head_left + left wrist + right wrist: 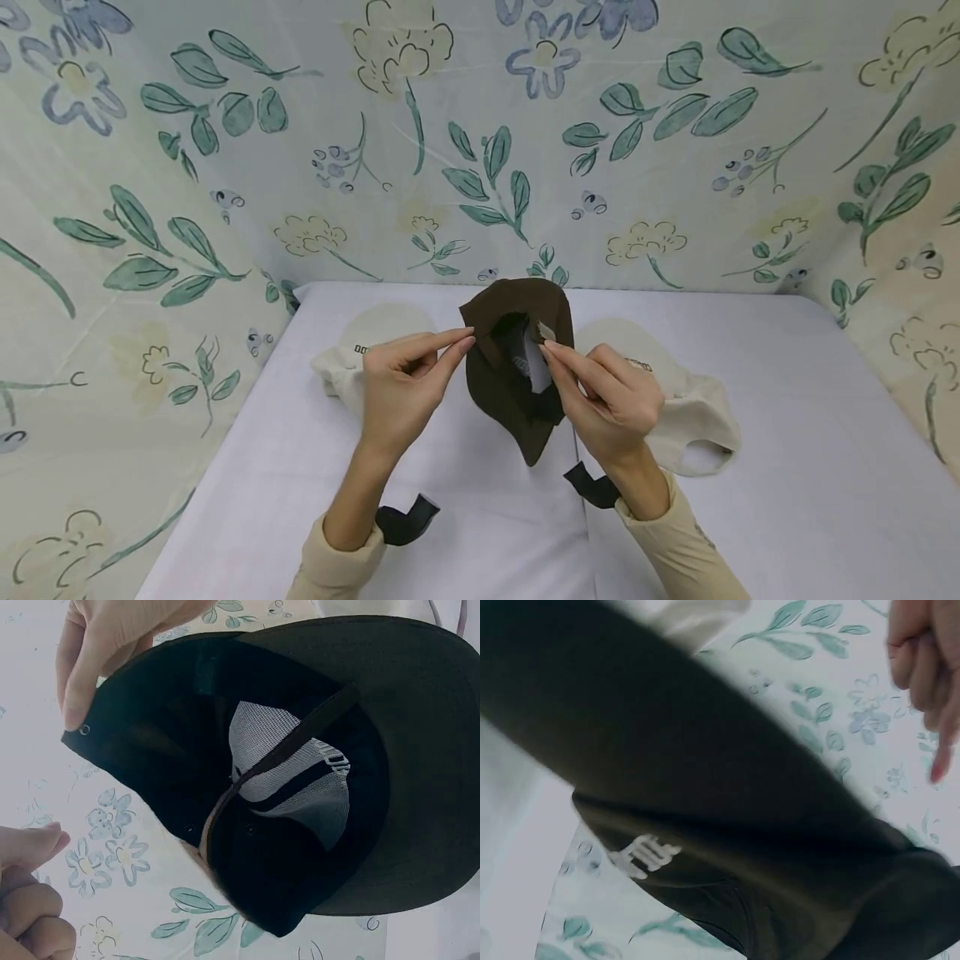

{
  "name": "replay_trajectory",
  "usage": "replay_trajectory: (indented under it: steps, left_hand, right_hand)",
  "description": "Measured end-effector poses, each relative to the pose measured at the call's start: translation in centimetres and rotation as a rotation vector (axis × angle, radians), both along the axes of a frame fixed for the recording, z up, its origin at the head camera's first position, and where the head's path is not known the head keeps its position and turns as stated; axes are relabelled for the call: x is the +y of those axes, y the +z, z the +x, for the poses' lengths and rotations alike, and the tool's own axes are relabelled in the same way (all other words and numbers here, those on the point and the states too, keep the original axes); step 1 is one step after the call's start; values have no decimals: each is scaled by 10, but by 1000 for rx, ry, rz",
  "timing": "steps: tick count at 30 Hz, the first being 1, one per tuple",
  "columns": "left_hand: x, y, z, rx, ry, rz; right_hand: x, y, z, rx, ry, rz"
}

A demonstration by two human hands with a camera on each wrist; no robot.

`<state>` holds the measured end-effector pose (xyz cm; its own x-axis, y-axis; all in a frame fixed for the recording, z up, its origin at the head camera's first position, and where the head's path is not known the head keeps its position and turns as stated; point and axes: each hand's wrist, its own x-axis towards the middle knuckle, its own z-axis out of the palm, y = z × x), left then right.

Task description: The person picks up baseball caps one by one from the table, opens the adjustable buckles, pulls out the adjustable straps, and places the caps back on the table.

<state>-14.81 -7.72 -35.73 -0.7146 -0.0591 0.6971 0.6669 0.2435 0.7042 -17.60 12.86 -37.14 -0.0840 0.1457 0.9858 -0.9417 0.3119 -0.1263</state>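
A pale cap (343, 367) lies far left; the left hand (403, 379), thumb near index and other fingers curled, grips nothing, beside the dark brown cap (491, 387) held aloft mid-scene; the right hand (611, 396) pinches its studded corner; farther right lies a second pale cap (693, 404)

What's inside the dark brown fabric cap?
Inside the cap, pale mesh lining shows behind a narrow dark strap. Whatever lies directly behind the strap is covered.
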Motion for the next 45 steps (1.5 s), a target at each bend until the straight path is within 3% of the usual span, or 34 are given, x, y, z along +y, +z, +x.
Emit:
replay_trajectory:
  steps: [8, 15, 29, 40, 45]
  left_hand:
    - [-9, -2, -5, -101, 85, 82]
    - [-24, -5, -12, -280, 96, 148]
    - [-52, -11, -21, -496, 102, 79]
    - [-54, -14, -26, -570, 20, 67]
    - [-53, -13, -27, -571, -60, 110]
  right_hand:
    - [5, 4, 8, -141, 236, 54]
    - [14, 8, 11, -266, 426, 131]
    - [47, 13, 5, -406, 716, 292]
    - [58, 15, 2, -458, 780, 376]
    - [58, 14, 0, -465, 786, 422]
